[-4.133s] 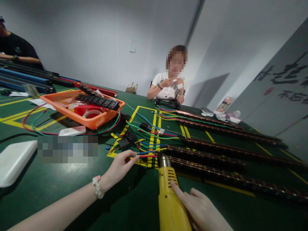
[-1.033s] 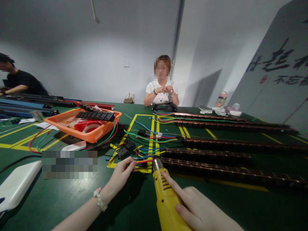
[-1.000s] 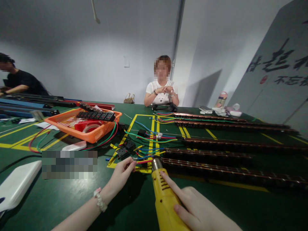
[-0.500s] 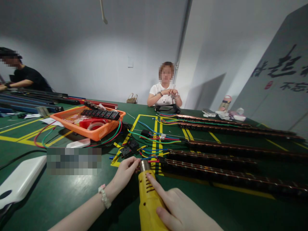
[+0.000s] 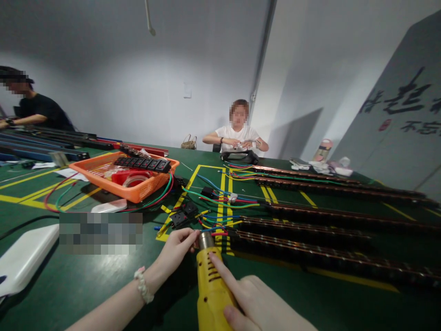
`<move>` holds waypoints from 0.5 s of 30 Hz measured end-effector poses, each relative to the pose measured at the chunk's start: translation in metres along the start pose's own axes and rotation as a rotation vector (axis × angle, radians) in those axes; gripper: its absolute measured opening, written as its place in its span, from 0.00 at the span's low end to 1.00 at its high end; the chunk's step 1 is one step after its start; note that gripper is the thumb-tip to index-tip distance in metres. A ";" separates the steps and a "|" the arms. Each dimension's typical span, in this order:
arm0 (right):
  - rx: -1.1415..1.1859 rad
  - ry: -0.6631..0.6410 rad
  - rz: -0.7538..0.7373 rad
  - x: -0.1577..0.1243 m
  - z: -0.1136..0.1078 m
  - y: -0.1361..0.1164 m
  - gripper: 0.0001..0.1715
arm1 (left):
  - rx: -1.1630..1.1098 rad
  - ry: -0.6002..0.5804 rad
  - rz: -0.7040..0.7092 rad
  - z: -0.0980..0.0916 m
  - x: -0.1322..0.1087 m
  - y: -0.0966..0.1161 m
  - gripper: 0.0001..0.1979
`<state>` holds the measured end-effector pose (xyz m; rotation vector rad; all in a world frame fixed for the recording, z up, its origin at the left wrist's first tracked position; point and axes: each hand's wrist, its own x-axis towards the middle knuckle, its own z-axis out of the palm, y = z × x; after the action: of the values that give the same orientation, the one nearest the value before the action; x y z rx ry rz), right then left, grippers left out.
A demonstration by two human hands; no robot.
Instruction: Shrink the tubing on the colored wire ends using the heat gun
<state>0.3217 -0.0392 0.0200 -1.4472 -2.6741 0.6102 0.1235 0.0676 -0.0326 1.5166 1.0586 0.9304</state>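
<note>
A yellow heat gun (image 5: 211,280) is held in my right hand (image 5: 255,299), its metal nozzle pointing away from me. My left hand (image 5: 181,243) is pinched just left of the nozzle, at the end of a blue wire (image 5: 214,228); the exact grip is partly hidden. Red and yellow wires run beside it to the nearest long dark strip (image 5: 310,250), which has copper-coloured rails. Black socket modules (image 5: 184,215) lie just beyond my left hand.
An orange basket (image 5: 138,195) with black modules and a tape roll stands at the left. A white device (image 5: 31,257) lies at the near left. More wired strips (image 5: 330,214) extend right. One person (image 5: 237,133) sits opposite; another (image 5: 44,110) works far left.
Both my hands and the heat gun stay nearly in place, shifting slightly in view. The person opposite has lowered their hands and spread their elbows.
</note>
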 end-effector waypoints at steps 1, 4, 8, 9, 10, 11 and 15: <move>0.008 -0.004 0.009 -0.001 0.000 0.001 0.40 | -0.002 -0.001 0.000 0.000 -0.001 0.001 0.24; 0.043 -0.023 0.054 -0.007 0.001 0.008 0.39 | 0.010 -0.002 0.004 0.000 -0.003 0.003 0.23; 0.095 0.002 0.107 -0.019 -0.001 0.020 0.38 | 0.040 0.000 0.005 0.000 -0.003 0.003 0.23; 0.109 0.012 0.120 -0.023 -0.002 0.022 0.38 | 0.046 0.002 0.005 0.000 -0.003 0.003 0.23; 0.125 0.021 0.132 -0.028 -0.003 0.025 0.39 | 0.051 0.005 0.005 0.000 -0.003 0.002 0.23; 0.140 0.031 0.142 -0.032 -0.003 0.027 0.39 | 0.054 0.005 0.008 0.000 -0.003 0.001 0.23; 0.203 0.058 0.179 -0.048 -0.003 0.036 0.45 | 0.067 0.005 0.013 0.000 -0.002 -0.001 0.23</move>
<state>0.3780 -0.0598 0.0167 -1.6288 -2.3756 0.8121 0.1229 0.0656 -0.0332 1.5789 1.0942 0.9165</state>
